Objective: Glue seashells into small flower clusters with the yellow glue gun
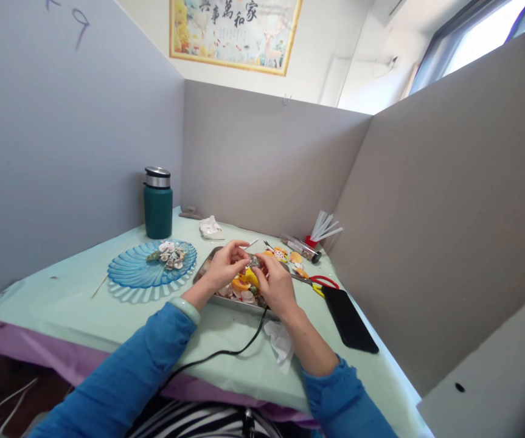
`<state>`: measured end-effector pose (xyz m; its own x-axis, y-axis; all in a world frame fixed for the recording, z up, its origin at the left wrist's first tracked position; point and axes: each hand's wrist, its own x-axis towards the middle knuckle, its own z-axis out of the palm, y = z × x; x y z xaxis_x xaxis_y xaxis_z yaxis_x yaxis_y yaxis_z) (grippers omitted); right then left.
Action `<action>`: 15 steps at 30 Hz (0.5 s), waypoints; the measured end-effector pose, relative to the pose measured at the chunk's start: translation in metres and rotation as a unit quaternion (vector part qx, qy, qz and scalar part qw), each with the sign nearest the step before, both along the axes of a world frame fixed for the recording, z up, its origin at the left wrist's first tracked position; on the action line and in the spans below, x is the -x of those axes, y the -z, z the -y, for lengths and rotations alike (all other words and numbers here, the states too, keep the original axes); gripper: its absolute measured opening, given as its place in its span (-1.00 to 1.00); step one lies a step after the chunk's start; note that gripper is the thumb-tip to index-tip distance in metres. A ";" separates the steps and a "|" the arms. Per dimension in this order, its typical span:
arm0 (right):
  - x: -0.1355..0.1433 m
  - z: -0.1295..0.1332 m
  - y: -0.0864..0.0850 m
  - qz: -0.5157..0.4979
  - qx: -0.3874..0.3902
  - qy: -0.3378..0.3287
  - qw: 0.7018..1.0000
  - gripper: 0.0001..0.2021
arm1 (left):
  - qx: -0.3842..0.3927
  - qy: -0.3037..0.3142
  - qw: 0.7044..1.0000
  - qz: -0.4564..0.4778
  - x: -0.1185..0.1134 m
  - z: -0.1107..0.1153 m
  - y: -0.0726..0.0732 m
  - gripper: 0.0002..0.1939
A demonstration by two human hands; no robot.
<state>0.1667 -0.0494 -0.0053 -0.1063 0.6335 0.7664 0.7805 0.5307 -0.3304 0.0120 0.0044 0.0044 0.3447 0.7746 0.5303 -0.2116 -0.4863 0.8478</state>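
Over the metal tray [239, 306], my left hand [226, 266] and my right hand [277, 285] meet with bent fingers. Between their fingertips is a small grey, shell-like piece [253, 261]; fingers partly cover it. My right hand pinches this piece. My left hand's thumb and fingers are closed beside it, and what they grip is too small to make out. Shells [246, 296] in mixed colours fill the tray below, together with a bright yellow object [250, 278] half hidden by my hands. A black cord [225, 352] runs from near the tray toward me.
To the left, a blue fluted plate [129, 267] bears a cluster of shells [171, 254], with a green bottle [157, 210] behind. Scissors [323, 281], a black phone [350, 319], white sticks [323, 228] and a clear tube [301, 247] lie right. Crumpled tissue [280, 344] sits in front. Grey partitions [271, 152] surround the table.
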 end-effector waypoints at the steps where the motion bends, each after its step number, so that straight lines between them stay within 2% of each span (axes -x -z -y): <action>1: 0.000 0.000 0.000 -0.002 0.000 0.001 1.000 -0.74 | -0.002 -0.001 1.000 0.001 0.000 0.000 0.000 -0.58; 15: 0.002 0.002 -0.002 -0.011 0.009 -0.017 1.000 -0.75 | -0.012 0.008 1.000 -0.012 -0.001 0.002 0.000 -0.60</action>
